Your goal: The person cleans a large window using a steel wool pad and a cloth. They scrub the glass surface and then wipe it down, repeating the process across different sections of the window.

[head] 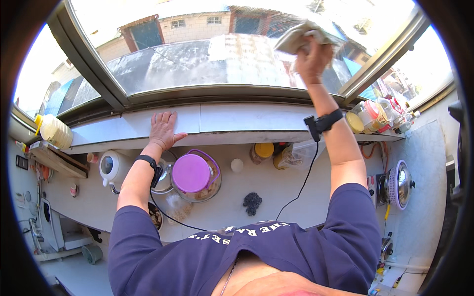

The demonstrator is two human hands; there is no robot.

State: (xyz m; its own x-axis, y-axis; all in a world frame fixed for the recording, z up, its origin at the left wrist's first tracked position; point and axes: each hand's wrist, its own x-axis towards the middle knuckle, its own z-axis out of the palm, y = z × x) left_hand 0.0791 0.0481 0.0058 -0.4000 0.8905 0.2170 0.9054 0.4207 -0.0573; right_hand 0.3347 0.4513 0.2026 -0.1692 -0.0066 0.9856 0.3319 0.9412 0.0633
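My right hand (314,61) is raised to the window pane (177,66), gripping a folded pale cloth (301,36) that lies against the upper right of the glass. Whitish streaks mark the pane beside the cloth. Lower down and to the left, my left hand (163,129) rests palm down on the white tiled windowsill (240,117), fingers spread and holding nothing. Below that hand on the counter stands a clear jar with a purple lid (191,173). A band with a small device and a cable is strapped to each wrist.
A yellow-capped plastic jug (55,131) stands at the sill's left end, several jars (370,114) at its right. On the counter (222,211) are a white kettle (114,166), a dark scouring pad (252,203) and yellow-lidded jars (263,151). A steel-lidded pot (401,184) sits far right.
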